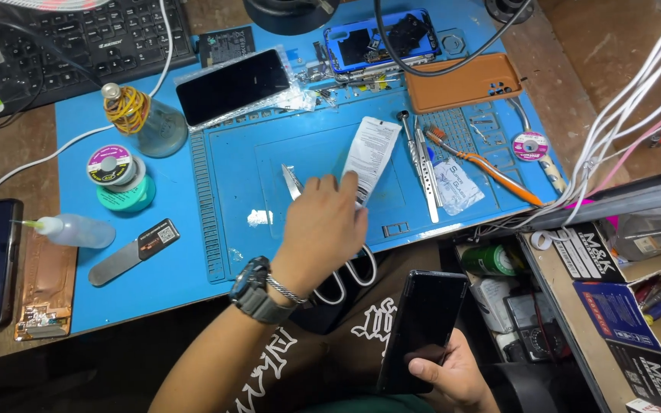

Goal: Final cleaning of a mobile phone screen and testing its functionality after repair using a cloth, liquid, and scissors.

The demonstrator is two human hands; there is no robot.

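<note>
a brown wooden desk [568, 53] beside an open shelf unit [575, 306].

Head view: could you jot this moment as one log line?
left hand: on scissors, touching paper slip | right hand: holding black phone | surface: blue mat

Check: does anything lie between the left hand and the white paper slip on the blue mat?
Nothing visible does. The left hand is at the lower end of the paper slip, fingertips at its edge. The scissors sit under that hand, with the blades pointing out beside the slip, not across it.
</note>
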